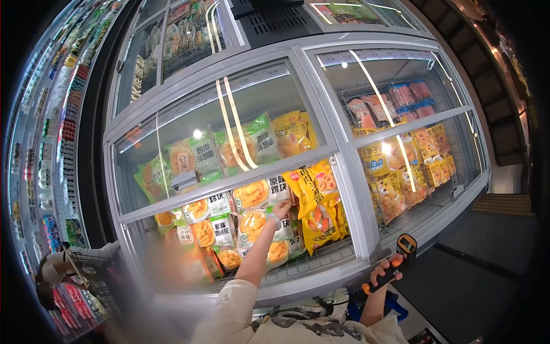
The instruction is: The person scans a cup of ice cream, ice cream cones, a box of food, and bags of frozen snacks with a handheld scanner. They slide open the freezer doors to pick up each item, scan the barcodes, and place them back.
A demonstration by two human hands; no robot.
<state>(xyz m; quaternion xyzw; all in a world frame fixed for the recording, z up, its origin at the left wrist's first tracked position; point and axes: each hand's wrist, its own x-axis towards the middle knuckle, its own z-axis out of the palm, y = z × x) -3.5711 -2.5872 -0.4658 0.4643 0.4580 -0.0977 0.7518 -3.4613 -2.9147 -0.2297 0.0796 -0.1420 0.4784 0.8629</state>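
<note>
My left hand (282, 208) reaches through the open part of a chest freezer. Its fingers are closed at the left edge of a yellow bag of frozen food (309, 189), which leans at a slant. Beside that hand lie white-and-green bags of chicken nuggets (251, 194), stacked in rows. A second yellow bag (321, 226) with a red picture sits just below the first. Outside the freezer's front edge, my right hand (385, 273) is wrapped round a black-and-orange handheld scanner (407, 245) with a small screen.
A sliding glass lid (212, 137) covers the freezer's rear part. The metal divider (338, 166) separates the right section, which holds more yellow bags (395, 195). Tall stocked shelves (46, 143) line the left. A wire basket cart (94, 269) stands at lower left.
</note>
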